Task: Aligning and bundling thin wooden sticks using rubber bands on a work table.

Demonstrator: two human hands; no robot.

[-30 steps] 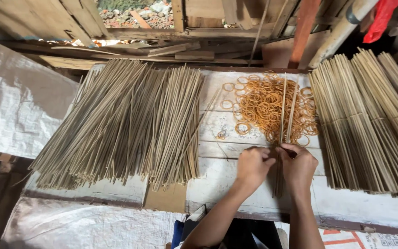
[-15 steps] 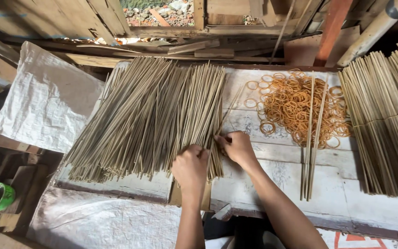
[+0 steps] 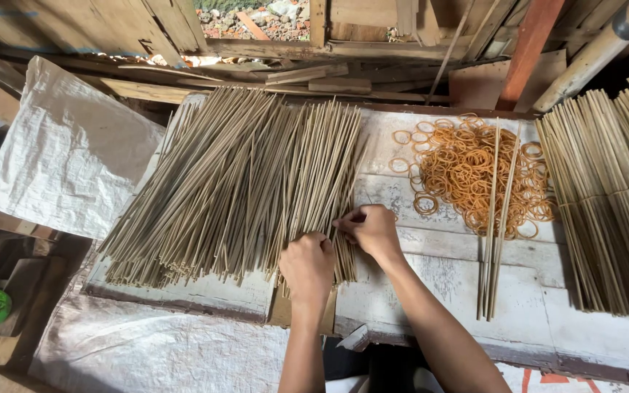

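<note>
Both my hands, left hand (image 3: 307, 263) and right hand (image 3: 370, 229), are pinched shut on sticks at the near edge of the loose stick pile (image 3: 234, 182) on the worktop (image 3: 431, 284), so I'd peel off thin, even batches.

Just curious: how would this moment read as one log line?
left hand: on loose pile of thin bamboo sticks | right hand: pinching sticks at pile's edge | orange rubber bands: untouched
</note>
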